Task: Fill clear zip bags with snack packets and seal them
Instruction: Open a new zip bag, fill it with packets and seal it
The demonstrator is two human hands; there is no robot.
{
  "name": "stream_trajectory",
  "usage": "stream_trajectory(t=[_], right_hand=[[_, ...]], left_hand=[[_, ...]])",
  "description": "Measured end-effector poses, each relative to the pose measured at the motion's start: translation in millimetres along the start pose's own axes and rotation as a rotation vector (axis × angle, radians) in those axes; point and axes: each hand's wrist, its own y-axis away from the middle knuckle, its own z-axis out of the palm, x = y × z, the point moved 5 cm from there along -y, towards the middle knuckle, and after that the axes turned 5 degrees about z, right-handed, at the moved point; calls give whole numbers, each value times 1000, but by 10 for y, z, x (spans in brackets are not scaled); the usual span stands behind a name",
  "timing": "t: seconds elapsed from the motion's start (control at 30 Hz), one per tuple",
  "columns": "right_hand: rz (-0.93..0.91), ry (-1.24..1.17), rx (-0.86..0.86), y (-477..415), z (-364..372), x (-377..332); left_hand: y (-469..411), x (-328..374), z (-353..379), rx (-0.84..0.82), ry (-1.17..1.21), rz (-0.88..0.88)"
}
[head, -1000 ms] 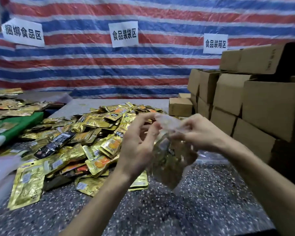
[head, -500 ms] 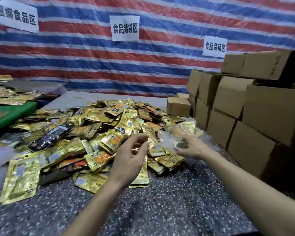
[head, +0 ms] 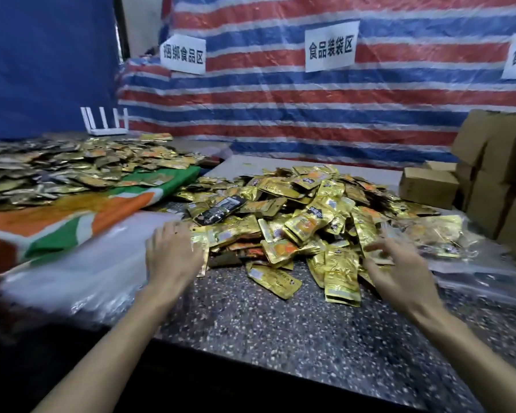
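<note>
Peeling 1 off clear zip bag stack (head: 72, 272) just left of left grip (head: 173, 254) w/o dragging extras is the trick; it & right grip (head: 399, 272) both empty, fingers loose.

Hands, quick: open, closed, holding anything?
Left hand: open, holding nothing, by the clear bag stack.
Right hand: open, fingers spread over snack packets, holding nothing.
</note>
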Motion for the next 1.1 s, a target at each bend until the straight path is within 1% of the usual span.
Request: stream_trajectory(t=[0.03, 0.1, 0.13, 0.17, 0.27, 0.33, 0.4, 0.5, 0.67, 0.73, 0.8, 0.83, 0.9, 0.97, 1.03, 1.1], right_hand=[[-18, -46, 3, 82, 27, -28], [4, -142, -4, 236, 95, -13], [22, -184, -3, 313, 128, 21], [25, -210, 11, 386, 150, 57], [5, -257, 63, 549, 152, 122], [-22, -310, 84, 593, 126, 135], [-24, -307, 67, 602, 131, 142], [-33, -280, 24, 588, 174, 159], [-143, -256, 14, 613, 212, 156], [-166, -250, 24, 603, 238, 153], [-155, -282, 28, 593, 245, 155], [-141, -322, 28, 592, 246, 160], [-84, -463, 23, 569, 242, 162], [-19, -722, 2, 505, 226, 94], [99, -955, -71, 384, 276, 28], [199, -991, -154, 296, 387, -15]], left_hand=[[-30, -252, -33, -65, -141, -94], [-36, -663, -72, -210, -266, -271], [-14, -798, -83, -267, -304, -313], [4, -878, -82, -293, -360, -301], [-13, -906, -184, -222, -505, -211], [-44, -940, -276, -181, -441, -219], [-100, -1019, -323, -208, -314, -282], [-178, -1069, -379, -215, -281, -329], [-236, -933, -473, 15, -217, -305], [-214, -737, -534, 150, -162, -212], [-120, -421, -579, 273, 8, -60], [-46, -224, -569, 301, 113, 30], [131, 233, -476, 300, 300, 230], [344, 714, -272, 246, 447, 413], [558, 1125, -30, 202, 444, 554], [680, 1341, 260, 126, 392, 613]])
